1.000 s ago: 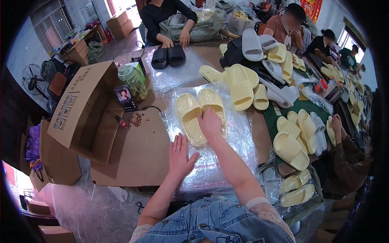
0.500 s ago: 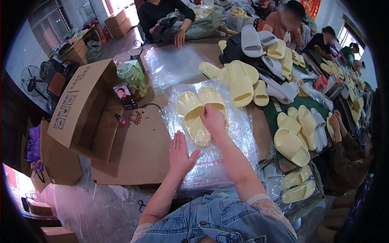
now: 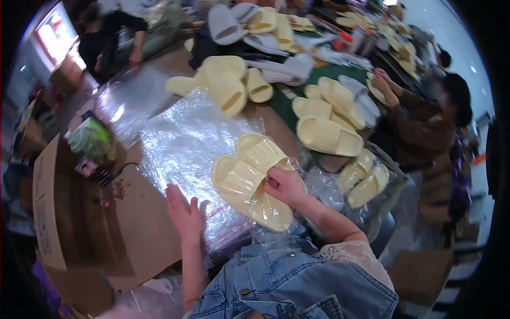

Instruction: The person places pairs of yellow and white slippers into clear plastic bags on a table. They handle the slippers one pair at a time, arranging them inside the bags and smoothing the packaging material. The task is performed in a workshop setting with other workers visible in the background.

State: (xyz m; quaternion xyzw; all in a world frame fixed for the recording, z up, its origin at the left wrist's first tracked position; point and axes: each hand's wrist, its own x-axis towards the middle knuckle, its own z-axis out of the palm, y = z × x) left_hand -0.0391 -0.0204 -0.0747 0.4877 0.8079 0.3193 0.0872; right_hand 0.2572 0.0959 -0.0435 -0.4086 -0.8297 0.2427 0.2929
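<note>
A pair of pale yellow slippers (image 3: 235, 182) in a clear plastic bag is in my right hand (image 3: 287, 187). Its fingers are closed on the bagged pair near the middle, by the straps. The pair sits over the near right part of a pile of clear plastic bags (image 3: 178, 135); I cannot tell whether it still touches the pile. My left hand (image 3: 185, 212) is open, fingers stretched out, at the left edge of that pile and holding nothing. Another bagged yellow pair (image 3: 364, 178) lies at the right.
Loose yellow slippers (image 3: 329, 135) and a heap of yellow and white ones (image 3: 223, 80) lie beyond. At left are an open cardboard box (image 3: 50, 207), a green-lidded jar (image 3: 90, 141), a phone (image 3: 93, 171) and small brown nuts (image 3: 119, 189). A co-worker (image 3: 425, 117) sits at right.
My right hand has carried the bagged slippers rightward and toward me from the middle of the bag pile, tilting them. My left hand stays open near the pile's edge. The view has swung right.
</note>
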